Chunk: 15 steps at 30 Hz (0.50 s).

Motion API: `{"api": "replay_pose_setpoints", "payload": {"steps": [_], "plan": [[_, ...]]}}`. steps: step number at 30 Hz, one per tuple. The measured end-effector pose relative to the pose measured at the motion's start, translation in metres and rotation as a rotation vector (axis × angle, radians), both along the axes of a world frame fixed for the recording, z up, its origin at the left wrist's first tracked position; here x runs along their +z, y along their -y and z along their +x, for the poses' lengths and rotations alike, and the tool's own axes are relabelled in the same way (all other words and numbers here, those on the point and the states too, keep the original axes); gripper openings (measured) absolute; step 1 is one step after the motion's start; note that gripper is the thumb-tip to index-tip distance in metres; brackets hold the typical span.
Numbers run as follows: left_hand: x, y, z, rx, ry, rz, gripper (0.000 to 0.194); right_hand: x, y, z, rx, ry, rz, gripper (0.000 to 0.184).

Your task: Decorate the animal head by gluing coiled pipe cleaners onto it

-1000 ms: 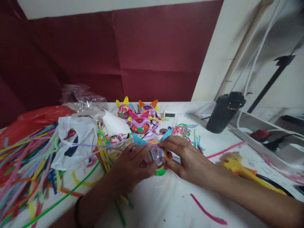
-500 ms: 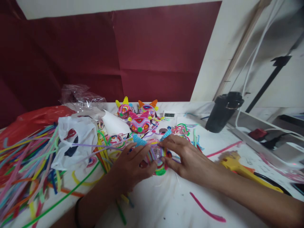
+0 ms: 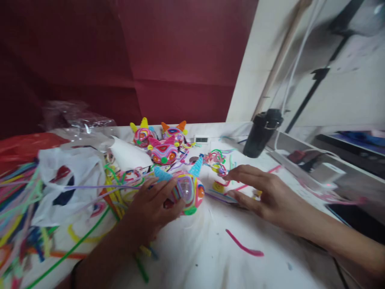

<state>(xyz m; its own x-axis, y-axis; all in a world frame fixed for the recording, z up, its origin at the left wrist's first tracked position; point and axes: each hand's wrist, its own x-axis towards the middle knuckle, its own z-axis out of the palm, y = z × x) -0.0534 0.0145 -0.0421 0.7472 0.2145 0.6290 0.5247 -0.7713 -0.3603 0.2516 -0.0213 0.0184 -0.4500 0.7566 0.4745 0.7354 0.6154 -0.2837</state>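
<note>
My left hand [image 3: 158, 202] is closed around the left side of a striped pipe-cleaner animal head [image 3: 192, 194] with light blue horns, a green nose and orange eyes. A see-through patch shows in the middle of its face, and my fingers cover its left part. To the right, my right hand [image 3: 258, 188] is apart from the head, with thumb and fingers spread. Near its fingertips lie a yellow pipe-cleaner coil [image 3: 218, 186] and a tangle of coloured pieces [image 3: 215, 157]. Most of the yellow glue gun is hidden behind my right hand.
Finished animal heads [image 3: 164, 152] stand at the back beside a small digital display [image 3: 201, 139]. Loose pipe cleaners [image 3: 18, 224] and a white plastic bag [image 3: 72, 160] cover the left. A black bottle [image 3: 261, 134] stands at back right; a pink strip [image 3: 244, 244] lies in front.
My right hand has come off the animal head and moved right, its fingers spread. My left hand still holds the head. The camera view has turned to the right.
</note>
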Motion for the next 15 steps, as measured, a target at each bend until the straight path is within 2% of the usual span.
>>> {"api": "replay_pose_setpoints", "payload": {"steps": [4, 8, 12, 15], "plan": [[-0.004, -0.005, -0.003, -0.008, 0.008, -0.022, 0.032, -0.005, 0.027, 0.053, -0.126, 0.072, -0.138, 0.024], [-0.006, -0.013, -0.010, -0.023, 0.004, -0.054, 0.042, -0.030, 0.057, 0.096, -0.205, 0.190, -0.191, 0.023], [-0.008, -0.019, -0.013, -0.073, -0.021, -0.063, 0.044, -0.053, 0.075, 0.114, -0.265, 0.317, -0.150, 0.037], [-0.008, -0.018, -0.011, -0.038, 0.035, -0.097, 0.051, -0.055, 0.078, 0.116, -0.315, 0.347, -0.037, 0.039]]}}
